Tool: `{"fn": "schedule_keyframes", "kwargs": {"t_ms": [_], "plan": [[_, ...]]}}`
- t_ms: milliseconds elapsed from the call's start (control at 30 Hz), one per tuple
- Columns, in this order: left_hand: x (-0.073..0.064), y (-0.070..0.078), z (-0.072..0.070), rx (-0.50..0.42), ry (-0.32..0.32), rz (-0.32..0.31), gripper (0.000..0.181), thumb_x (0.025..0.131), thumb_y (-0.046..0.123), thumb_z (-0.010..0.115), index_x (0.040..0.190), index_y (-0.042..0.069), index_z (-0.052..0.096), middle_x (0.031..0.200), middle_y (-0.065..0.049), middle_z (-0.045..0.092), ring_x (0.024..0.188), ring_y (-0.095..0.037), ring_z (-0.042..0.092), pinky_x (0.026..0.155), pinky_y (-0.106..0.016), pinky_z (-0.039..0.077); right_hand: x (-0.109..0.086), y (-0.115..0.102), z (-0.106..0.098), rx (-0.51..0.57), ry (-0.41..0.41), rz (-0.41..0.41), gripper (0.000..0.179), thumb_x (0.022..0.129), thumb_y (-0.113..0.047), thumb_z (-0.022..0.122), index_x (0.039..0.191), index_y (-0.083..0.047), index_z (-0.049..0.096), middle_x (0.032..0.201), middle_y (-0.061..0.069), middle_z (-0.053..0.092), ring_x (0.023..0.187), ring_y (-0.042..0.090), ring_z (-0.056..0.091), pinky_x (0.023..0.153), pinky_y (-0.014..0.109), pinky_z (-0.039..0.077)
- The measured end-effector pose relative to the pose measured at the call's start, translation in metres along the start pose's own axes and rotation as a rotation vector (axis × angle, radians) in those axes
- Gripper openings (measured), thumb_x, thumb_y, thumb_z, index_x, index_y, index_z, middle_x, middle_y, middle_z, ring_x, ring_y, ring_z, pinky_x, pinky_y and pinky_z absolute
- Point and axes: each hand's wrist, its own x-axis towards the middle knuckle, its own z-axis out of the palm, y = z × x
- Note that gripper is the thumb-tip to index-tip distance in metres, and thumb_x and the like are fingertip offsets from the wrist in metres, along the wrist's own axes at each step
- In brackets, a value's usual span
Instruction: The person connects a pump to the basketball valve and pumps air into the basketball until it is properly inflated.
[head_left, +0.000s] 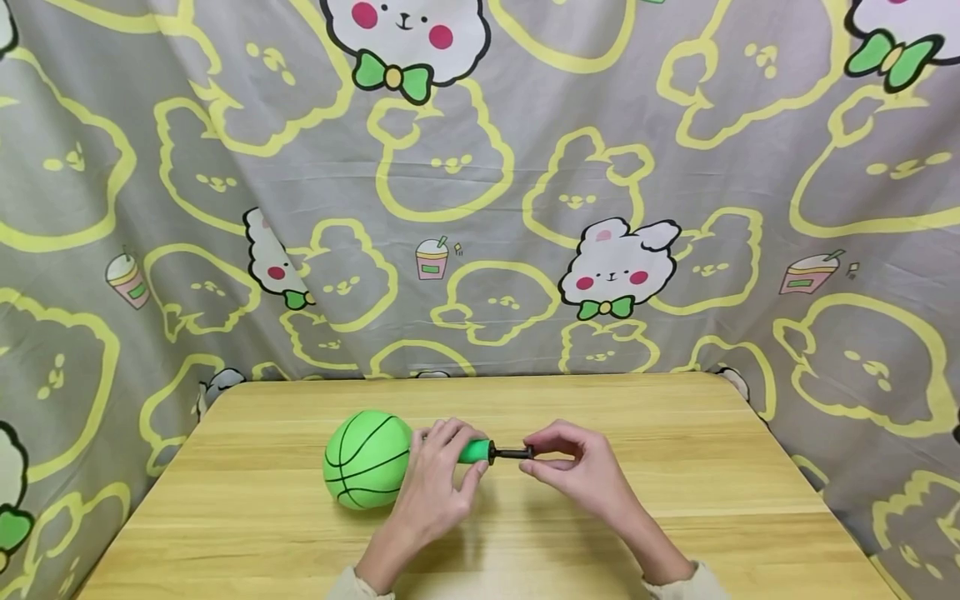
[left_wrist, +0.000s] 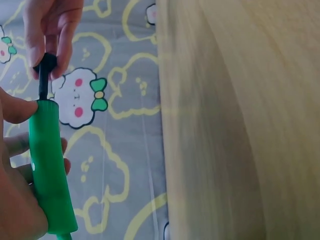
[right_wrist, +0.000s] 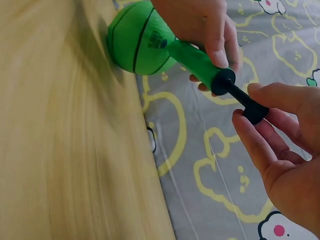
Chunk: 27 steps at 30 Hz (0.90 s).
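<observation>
A green ball with black basketball lines [head_left: 366, 460] sits on the table, left of both hands. My left hand [head_left: 438, 479] grips the green barrel of a small hand pump [left_wrist: 49, 165], thumb near its black end cap. The pump lies about level, its other end pointing at the ball; in the right wrist view that end meets the ball's side [right_wrist: 135, 40]. My right hand [head_left: 585, 467] pinches the pump's black handle [right_wrist: 255, 112] between thumb and fingers. A short length of black rod [head_left: 512, 454] shows between handle and barrel.
The wooden table [head_left: 712, 467] reaches back to a grey curtain [head_left: 480, 242] printed with yellow outlines and white cartoon faces. More of this fabric hangs along the left and right sides.
</observation>
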Motion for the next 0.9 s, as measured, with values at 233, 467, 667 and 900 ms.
{"fn": "schedule_keyframes", "kwargs": {"t_ms": [233, 467, 667, 900], "plan": [[0.002, -0.002, -0.003, 0.002, 0.013, -0.005, 0.023, 0.089, 0.026, 0.07, 0.111, 0.021, 0.068, 0.11, 0.005, 0.07, 0.105, -0.016, 0.06, 0.096, -0.048, 0.037, 0.0, -0.002, -0.013, 0.015, 0.004, 0.001, 0.024, 0.08, -0.001, 0.086, 0.102, -0.006, 0.076, 0.105, 0.015, 0.072, 0.1, 0.03, 0.073, 0.079, 0.038, 0.059], [0.003, -0.009, -0.005, -0.015, 0.069, -0.002, 0.025, 0.087, 0.024, 0.072, 0.111, 0.018, 0.069, 0.11, 0.004, 0.071, 0.107, -0.018, 0.063, 0.102, -0.051, 0.036, 0.0, -0.006, -0.031, 0.015, -0.002, -0.007, 0.025, 0.081, 0.001, 0.084, 0.104, 0.002, 0.074, 0.107, 0.017, 0.071, 0.1, 0.025, 0.073, 0.08, 0.039, 0.059], [0.003, -0.012, -0.007, -0.028, 0.088, -0.008, 0.024, 0.088, 0.023, 0.072, 0.112, 0.017, 0.069, 0.109, 0.004, 0.071, 0.103, -0.017, 0.063, 0.099, -0.048, 0.035, -0.001, -0.009, -0.045, 0.0, -0.009, -0.035, 0.024, 0.082, 0.003, 0.082, 0.104, 0.002, 0.073, 0.107, 0.022, 0.069, 0.099, 0.026, 0.073, 0.077, 0.04, 0.06], [0.002, -0.013, -0.008, -0.038, 0.102, -0.018, 0.024, 0.088, 0.021, 0.073, 0.111, 0.017, 0.07, 0.107, 0.004, 0.071, 0.102, -0.017, 0.062, 0.098, -0.048, 0.034, 0.0, -0.011, -0.049, -0.037, -0.049, -0.029, 0.025, 0.083, -0.004, 0.083, 0.107, -0.003, 0.074, 0.108, 0.022, 0.07, 0.1, 0.027, 0.073, 0.075, 0.037, 0.06]]}}
